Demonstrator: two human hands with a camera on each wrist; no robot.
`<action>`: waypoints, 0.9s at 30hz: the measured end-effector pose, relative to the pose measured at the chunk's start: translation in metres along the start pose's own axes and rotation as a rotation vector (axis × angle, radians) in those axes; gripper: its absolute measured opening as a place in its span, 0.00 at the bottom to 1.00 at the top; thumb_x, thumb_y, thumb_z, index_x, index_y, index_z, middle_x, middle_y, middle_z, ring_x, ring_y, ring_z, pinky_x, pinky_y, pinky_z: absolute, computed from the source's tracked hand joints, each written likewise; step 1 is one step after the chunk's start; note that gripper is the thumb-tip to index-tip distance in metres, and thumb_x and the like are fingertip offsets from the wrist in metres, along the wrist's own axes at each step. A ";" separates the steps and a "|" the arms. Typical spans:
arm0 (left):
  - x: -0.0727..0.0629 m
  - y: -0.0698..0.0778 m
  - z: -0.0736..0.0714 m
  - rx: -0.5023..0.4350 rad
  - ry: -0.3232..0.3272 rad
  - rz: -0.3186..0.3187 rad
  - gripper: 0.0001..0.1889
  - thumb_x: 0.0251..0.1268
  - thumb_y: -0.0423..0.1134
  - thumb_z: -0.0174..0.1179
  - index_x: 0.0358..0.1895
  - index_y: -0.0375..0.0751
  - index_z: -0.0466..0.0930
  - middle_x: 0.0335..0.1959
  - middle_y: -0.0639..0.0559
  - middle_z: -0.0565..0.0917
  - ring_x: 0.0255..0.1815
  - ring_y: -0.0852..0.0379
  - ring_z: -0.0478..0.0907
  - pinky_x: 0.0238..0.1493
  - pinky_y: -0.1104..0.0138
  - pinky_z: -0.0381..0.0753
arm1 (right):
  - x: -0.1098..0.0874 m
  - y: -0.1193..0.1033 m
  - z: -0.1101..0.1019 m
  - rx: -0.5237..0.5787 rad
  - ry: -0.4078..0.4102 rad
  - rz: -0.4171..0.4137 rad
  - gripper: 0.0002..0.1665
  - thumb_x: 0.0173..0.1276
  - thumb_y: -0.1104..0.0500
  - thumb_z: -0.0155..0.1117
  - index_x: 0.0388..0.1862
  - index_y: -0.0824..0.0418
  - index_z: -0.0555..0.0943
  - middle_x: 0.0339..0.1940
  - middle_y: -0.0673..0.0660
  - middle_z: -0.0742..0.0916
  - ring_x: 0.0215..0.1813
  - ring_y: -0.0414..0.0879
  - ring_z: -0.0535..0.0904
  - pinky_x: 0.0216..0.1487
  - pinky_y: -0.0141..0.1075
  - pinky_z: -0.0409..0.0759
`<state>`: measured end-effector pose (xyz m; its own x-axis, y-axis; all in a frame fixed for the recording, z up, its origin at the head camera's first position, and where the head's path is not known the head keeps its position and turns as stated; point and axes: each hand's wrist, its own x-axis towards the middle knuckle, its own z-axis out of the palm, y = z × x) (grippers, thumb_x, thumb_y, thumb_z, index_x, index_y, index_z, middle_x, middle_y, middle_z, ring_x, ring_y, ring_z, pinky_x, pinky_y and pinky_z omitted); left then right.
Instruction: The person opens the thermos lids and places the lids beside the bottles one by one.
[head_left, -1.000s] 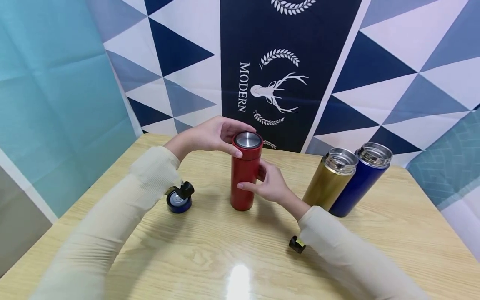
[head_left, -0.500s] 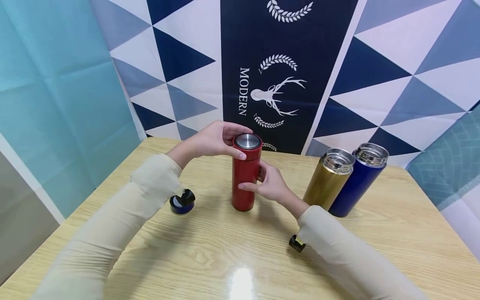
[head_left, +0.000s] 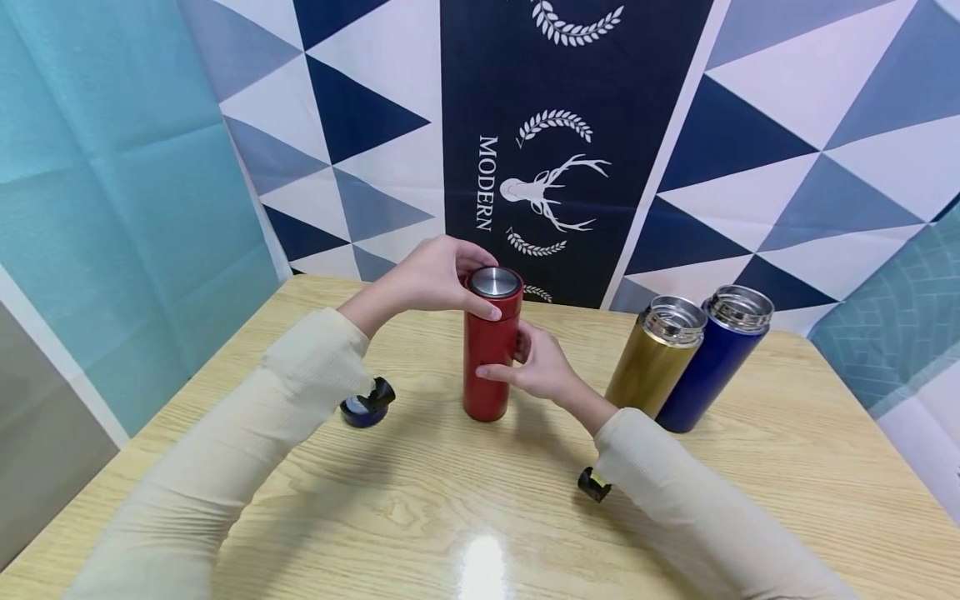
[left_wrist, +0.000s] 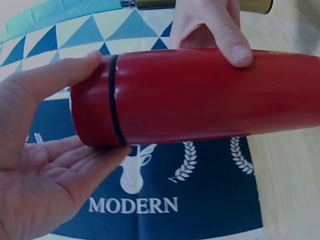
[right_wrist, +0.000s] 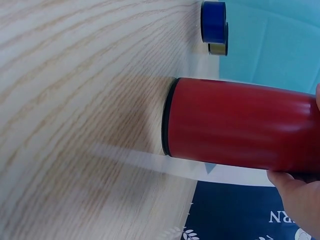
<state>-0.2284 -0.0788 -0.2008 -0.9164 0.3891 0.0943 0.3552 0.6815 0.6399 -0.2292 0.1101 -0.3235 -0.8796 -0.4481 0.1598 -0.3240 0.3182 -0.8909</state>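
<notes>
Left grip (head_left: 441,275) clasps the red cylindrical flask (head_left: 487,346) high, right grip (head_left: 546,365) lower. A gold cylindrical flask (head_left: 647,371) stands at its three o'clock.

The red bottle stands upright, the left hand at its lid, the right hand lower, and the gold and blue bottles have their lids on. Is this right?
Not quite: the gold bottle and the blue bottle are uncapped; the head view shows their bare metal necks. The rest about the red bottle is right.
</notes>
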 end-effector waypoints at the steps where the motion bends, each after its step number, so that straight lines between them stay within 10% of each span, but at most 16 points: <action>1: 0.000 0.002 0.000 0.026 0.005 0.004 0.29 0.45 0.46 0.75 0.54 0.41 0.79 0.51 0.49 0.85 0.52 0.55 0.83 0.58 0.62 0.80 | 0.000 0.000 0.000 0.003 -0.003 0.000 0.36 0.53 0.62 0.75 0.61 0.63 0.71 0.55 0.63 0.83 0.52 0.50 0.83 0.60 0.43 0.81; 15: 0.001 0.030 0.003 0.266 0.036 -0.086 0.18 0.44 0.52 0.72 0.26 0.39 0.83 0.19 0.51 0.83 0.23 0.57 0.76 0.25 0.70 0.77 | 0.002 0.003 -0.002 0.002 -0.030 0.025 0.38 0.55 0.60 0.74 0.64 0.62 0.69 0.58 0.63 0.83 0.54 0.52 0.83 0.61 0.46 0.80; 27: 0.024 0.023 -0.041 0.207 -0.398 0.107 0.36 0.47 0.39 0.75 0.63 0.39 0.71 0.62 0.49 0.78 0.64 0.55 0.75 0.69 0.63 0.72 | 0.005 -0.005 -0.005 -0.054 -0.060 0.042 0.35 0.54 0.59 0.74 0.60 0.65 0.72 0.52 0.63 0.84 0.45 0.45 0.82 0.53 0.39 0.82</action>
<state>-0.2501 -0.0790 -0.1521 -0.7446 0.6441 -0.1749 0.5103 0.7183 0.4728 -0.2337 0.1108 -0.3158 -0.8710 -0.4819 0.0953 -0.3065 0.3815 -0.8721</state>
